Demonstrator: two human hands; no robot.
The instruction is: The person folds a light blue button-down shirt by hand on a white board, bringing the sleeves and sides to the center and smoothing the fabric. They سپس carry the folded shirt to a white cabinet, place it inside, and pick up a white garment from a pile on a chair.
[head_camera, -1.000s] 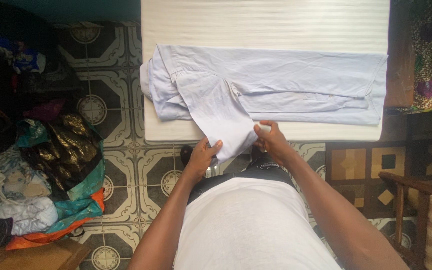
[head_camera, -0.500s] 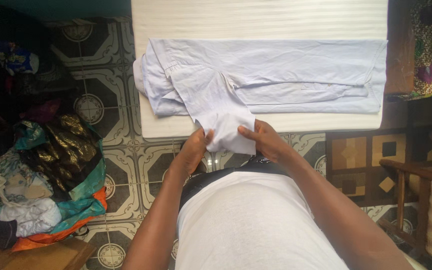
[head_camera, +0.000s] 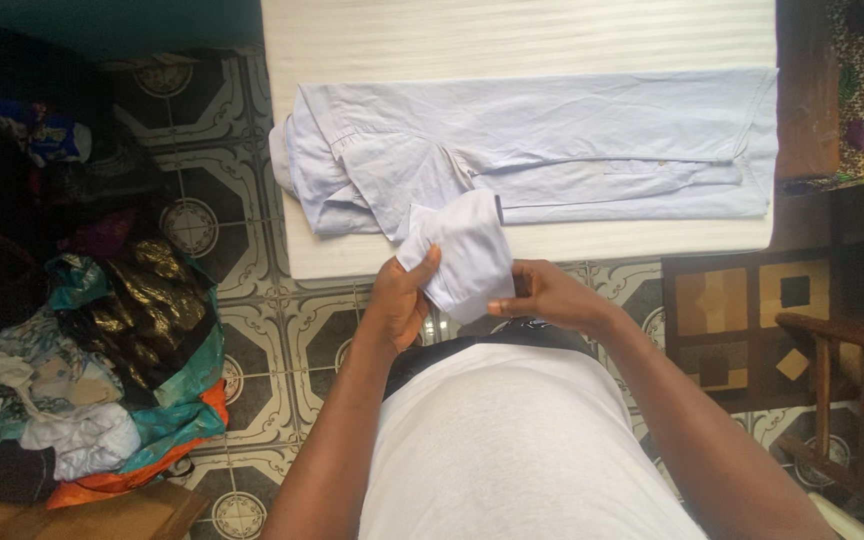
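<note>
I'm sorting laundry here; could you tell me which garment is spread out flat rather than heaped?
The pale blue shirt on the white table; the other clothes lie heaped on the floor.

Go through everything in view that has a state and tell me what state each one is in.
Pale blue cotton shirt: laid flat across the board, partly folded.
Shirt's sleeve end: lifted off the edge, doubled over, held by both hands.
Left hand: fingers closed on the sleeve end.
Right hand: pinching the sleeve end.
White padded board: covered in part by the shirt.
Heap of mixed clothes: crumpled on the floor.
</note>
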